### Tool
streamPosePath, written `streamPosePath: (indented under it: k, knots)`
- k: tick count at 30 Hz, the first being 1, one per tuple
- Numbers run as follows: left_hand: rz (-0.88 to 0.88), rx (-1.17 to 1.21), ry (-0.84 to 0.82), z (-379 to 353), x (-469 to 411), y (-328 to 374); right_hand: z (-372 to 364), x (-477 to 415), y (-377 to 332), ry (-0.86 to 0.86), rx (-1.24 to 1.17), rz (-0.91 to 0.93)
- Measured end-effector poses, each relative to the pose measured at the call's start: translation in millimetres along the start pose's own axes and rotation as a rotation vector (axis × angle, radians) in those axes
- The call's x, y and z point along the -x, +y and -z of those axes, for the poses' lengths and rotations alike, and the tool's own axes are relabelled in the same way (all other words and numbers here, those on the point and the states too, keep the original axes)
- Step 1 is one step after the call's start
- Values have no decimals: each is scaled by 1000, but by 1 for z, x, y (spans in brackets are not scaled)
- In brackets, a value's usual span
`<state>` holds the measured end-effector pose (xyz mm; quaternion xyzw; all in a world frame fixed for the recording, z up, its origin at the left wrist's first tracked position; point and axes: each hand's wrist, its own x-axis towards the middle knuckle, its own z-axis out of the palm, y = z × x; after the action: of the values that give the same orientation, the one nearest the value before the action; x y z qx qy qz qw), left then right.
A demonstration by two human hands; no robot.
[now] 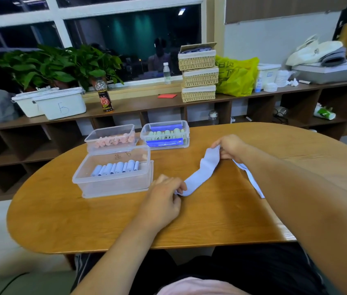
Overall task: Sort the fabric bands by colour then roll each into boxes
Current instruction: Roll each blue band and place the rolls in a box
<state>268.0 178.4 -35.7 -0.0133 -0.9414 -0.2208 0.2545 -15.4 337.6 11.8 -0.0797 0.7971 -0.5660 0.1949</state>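
On a rounded wooden table (189,220), a pale blue fabric band (202,171) lies stretched diagonally between a person's two hands. The left hand (164,196) pinches the band's near end, just beside a clear box of blue rolls (113,186); its grip is closed on the cloth. The right hand (231,149) holds the far end, fingers curled round it. A thin blue strip (251,179) trails out from under the right forearm; whether it belongs to the same band cannot be told. Further back stand a box of pink rolls (91,146) and a box of green rolls (186,137). The band looks light, soft and limp, so it will likely crumple unless kept taut. Taking hold at one end, across its full width, seems best for starting a tight roll.
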Motion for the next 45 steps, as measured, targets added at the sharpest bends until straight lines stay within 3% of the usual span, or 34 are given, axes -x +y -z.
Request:
streamPosePath:
  k: [4, 8, 14, 17, 24, 29, 33, 40, 45]
  knots:
    - [6, 39, -35, 2, 2, 1, 4, -5, 3, 13, -118, -29]
    - [-4, 28, -57, 0, 4, 2, 5, -1, 2, 4, 38, 118]
    - [-29, 74, -119, 2, 4, 4, -17, -7, -7, -7, -3, 282]
    - [-15, 113, -158, 3, 4, 6, -25, -4, -5, 54, 172, 339]
    - [4, 109, -204, 3, 3, 11, -37, 63, 29, 134, 255, 480]
    - [-25, 170, -223, 1, 5, 22, -29, 121, 71, 76, 239, 557]
    - [-64, 221, -256, -1, 15, 31, -23, 142, 87, 62, 409, 675]
    - [-27, 215, -240, 4, 28, 27, -20, 166, 88, 25, 411, 679]
    - [-42, 129, -234, 7, 33, 30, -9, 200, 94, -173, 372, 722]
